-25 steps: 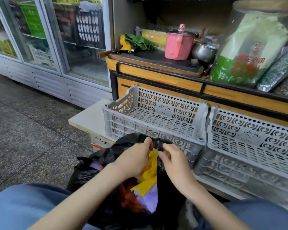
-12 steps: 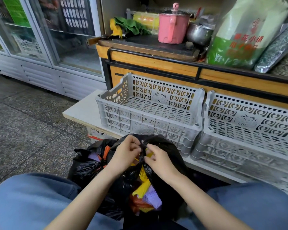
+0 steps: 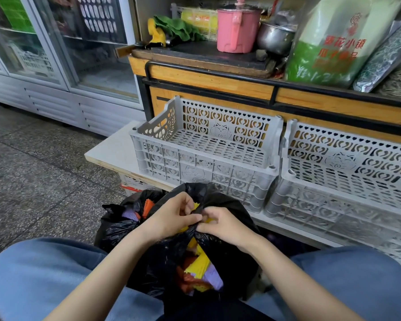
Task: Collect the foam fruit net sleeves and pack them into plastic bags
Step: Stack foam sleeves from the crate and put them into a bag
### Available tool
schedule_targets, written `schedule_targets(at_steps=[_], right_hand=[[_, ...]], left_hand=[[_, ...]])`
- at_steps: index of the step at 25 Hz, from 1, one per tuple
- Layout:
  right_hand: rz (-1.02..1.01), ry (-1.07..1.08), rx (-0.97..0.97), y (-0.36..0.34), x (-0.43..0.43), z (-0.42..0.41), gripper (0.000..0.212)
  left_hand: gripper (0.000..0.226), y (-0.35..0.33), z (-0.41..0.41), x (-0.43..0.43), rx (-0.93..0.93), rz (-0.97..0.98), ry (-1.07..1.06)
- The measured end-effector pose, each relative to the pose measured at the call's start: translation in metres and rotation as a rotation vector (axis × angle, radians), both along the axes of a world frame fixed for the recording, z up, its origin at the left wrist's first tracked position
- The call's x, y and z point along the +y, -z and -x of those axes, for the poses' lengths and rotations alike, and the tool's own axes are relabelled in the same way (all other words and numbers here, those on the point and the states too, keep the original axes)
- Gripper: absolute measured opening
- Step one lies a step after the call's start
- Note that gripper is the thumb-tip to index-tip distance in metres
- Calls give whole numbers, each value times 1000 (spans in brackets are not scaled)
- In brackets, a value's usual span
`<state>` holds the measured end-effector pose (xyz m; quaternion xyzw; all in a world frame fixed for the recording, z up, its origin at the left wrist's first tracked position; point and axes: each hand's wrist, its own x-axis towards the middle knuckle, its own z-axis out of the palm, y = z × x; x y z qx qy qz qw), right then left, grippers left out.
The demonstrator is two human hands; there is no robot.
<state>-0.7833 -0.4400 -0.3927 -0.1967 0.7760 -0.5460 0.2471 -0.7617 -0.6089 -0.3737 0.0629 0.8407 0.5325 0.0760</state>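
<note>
Hands meet at black bag (image 3: pixel 227 251) mouth between knees: left hand (image 3: pixel 169 218) and right hand (image 3: pixel 222 224) each pinch bunched plastic. Foam sleeves (image 3: pixel 199 265) sit inside, yellow poking through gap. Risk: thin film slips or tears, sleeves spill out.

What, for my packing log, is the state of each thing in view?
front bag: mouth gathered at top, gap below showing sleeves
sleeves: packed inside front bag
rear bag: on floor, more sleeves showing at its top
left hand: pinches front bag's edge
right hand: pinches front bag's edge
left crate: empty
right crate: visible part empty
pink pot: lid on
</note>
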Motion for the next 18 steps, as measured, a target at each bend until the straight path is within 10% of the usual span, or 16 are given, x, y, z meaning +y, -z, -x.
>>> schedule_targets(at_steps=[12,18], right_hand=[[169,128,-275,-5,55,-13,16],[-221,173,210,5,51,-23,33]], left_hand=[[32,17,-12,-22,-321,-147,201],[34,29,-8,-11,-170,-76,-161]])
